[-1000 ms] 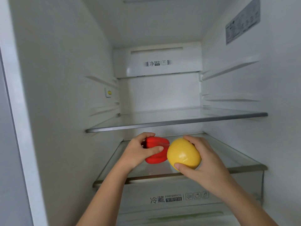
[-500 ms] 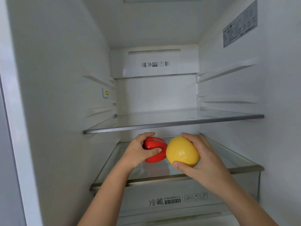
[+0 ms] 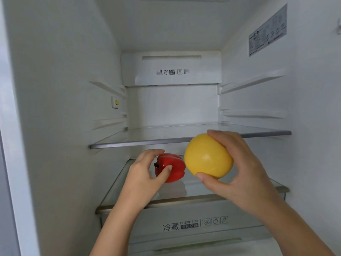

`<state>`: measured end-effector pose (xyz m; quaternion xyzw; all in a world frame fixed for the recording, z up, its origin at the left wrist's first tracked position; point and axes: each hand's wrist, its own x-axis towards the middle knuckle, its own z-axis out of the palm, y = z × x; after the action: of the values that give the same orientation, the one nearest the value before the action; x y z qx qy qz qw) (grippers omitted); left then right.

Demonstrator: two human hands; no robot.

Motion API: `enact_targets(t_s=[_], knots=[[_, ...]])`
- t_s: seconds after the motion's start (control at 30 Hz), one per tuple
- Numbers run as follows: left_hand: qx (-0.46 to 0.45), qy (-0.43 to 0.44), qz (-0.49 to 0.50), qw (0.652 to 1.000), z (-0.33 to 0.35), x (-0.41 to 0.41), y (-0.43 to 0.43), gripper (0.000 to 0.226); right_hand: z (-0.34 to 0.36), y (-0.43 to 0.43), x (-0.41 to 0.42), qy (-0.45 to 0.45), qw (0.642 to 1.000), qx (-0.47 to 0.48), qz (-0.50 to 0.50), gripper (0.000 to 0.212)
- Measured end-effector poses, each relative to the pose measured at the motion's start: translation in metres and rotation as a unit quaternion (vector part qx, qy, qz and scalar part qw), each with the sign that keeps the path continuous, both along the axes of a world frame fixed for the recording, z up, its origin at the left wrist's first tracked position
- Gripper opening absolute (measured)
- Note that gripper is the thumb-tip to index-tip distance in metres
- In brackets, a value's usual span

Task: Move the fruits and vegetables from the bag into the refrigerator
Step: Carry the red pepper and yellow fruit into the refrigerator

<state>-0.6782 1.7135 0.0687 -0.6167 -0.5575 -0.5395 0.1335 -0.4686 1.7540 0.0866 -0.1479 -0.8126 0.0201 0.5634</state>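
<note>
I look into an open white refrigerator (image 3: 59, 108). My left hand (image 3: 145, 174) grips a red bell pepper (image 3: 175, 167) low over the lower glass shelf (image 3: 193, 198), its dark stem pointing left; whether it touches the glass I cannot tell. My right hand (image 3: 238, 169) holds a round yellow fruit (image 3: 208, 156) just right of the pepper and higher, in front of the upper glass shelf's (image 3: 144, 143) front edge. The bag is out of view.
Below the lower shelf sits a clear crisper drawer (image 3: 184, 217) with a printed label. Empty shelf rails (image 3: 252, 82) line both side walls. A vent panel (image 3: 171, 71) spans the back wall and a sticker (image 3: 267, 32) is on the right wall.
The left hand has turned the pepper and lowered it toward the lower shelf. The right hand has lifted the yellow fruit up and slightly right, up to the upper shelf's edge.
</note>
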Motion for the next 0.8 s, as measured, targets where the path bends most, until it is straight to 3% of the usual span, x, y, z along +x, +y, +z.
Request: enact_targets(t_s=[0.23, 0.4, 0.8], knots=[[0.064, 0.105, -0.018, 0.992, 0.006, 0.018, -0.038, 0.023, 0.040, 0.006, 0.003, -0.015, 0.998, 0.049, -0.024, 0.070], [0.108, 0.170, 0.031, 0.979, 0.019, 0.022, -0.049, 0.026, 0.078, 0.028, -0.004, -0.060, 0.996, 0.045, -0.042, 0.077], [0.083, 0.229, 0.169, 0.955, 0.038, 0.005, -0.032, 0.037, 0.108, 0.093, -0.042, -0.217, 0.974, -0.064, -0.001, 0.067]])
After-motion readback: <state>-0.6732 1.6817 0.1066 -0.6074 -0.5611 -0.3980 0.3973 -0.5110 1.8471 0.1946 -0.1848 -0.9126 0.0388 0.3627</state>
